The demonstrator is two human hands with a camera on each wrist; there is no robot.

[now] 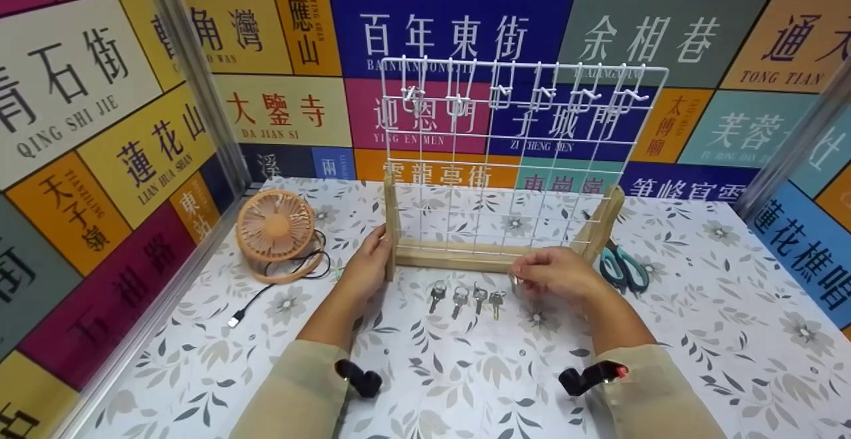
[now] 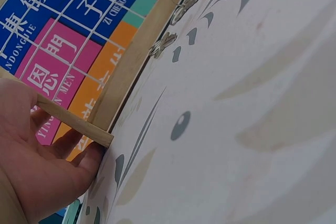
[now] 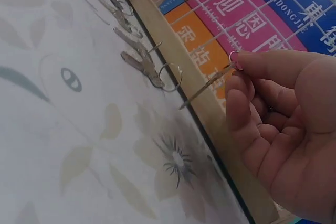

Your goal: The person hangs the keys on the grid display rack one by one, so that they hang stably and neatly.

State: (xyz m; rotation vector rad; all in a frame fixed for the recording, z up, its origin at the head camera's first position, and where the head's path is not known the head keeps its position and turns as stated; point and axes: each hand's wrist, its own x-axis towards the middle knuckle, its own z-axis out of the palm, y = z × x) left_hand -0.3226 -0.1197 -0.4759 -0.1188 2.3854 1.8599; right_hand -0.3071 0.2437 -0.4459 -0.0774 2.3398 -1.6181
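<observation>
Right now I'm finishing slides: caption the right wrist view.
Right hand pinches a ringed key; more keys lie nearby.

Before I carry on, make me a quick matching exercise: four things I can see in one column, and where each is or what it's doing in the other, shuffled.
1. Round orange fan
2. Teal-handled scissors
3. Four small metal keys
4. Bare right hand

A. Right of the white wire-grid rack with wooden legs
B. Pinching another metal key
C. Left of the rack
D. In a row in front of the rack

Pairs: 1-C, 2-A, 3-D, 4-B
</observation>
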